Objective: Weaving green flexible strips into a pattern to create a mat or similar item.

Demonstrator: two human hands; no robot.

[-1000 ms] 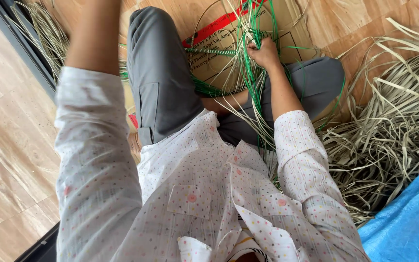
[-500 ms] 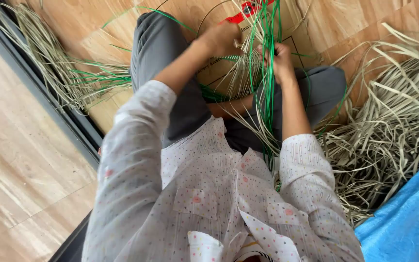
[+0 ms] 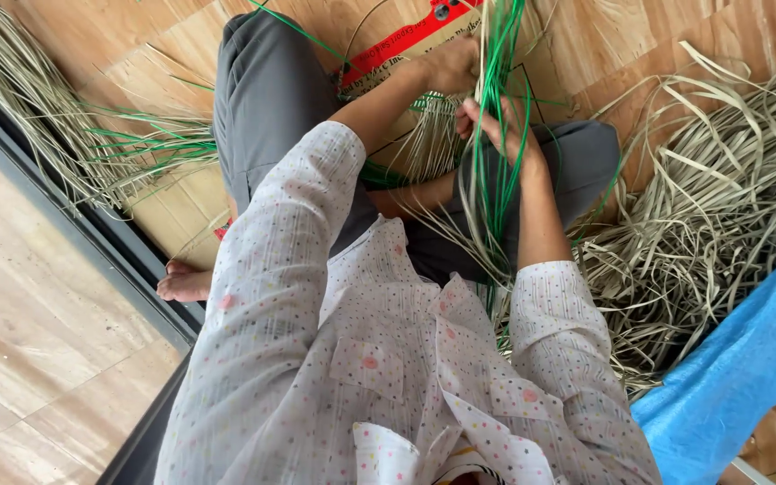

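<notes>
Left hand: my left hand (image 3: 446, 65) pinches pale straw strips (image 3: 437, 135).
Right hand: my right hand (image 3: 496, 126) squeezes the green strips (image 3: 498, 54).
Under me: cardboard (image 3: 186, 207).

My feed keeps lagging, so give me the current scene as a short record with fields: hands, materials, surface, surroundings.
left hand: left hand on the pale strips of the woven piece
right hand: right hand closed on the green strips
surface: cardboard sheet on wooden floor
right side: loose pile of pale strips, blue sheet
left side: bundle of pale and green strips
</notes>
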